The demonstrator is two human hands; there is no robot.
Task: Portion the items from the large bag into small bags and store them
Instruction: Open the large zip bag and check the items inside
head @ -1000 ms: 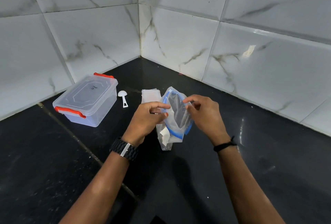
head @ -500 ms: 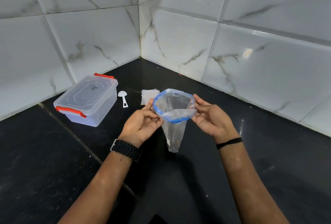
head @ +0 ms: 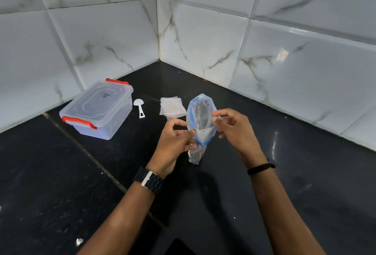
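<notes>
We see task at early stage: large clear plastic bag with blue zip rim (head: 200,120) open, upright on black stone counter (head: 61,183). Our left hand (head: 176,140) pinches near rim; our right hand (head: 234,130) pinches far rim, mouth spread between them. Stack of small clear bags (head: 171,106) just behind, unfilled. White plastic scoop (head: 139,106) and lidded clear storage box with orange clips (head: 97,110) untouched, left of hands. Portioning, storing remain.

Marbled wall tiles (head: 203,30), black countertop (head: 61,183)
</notes>
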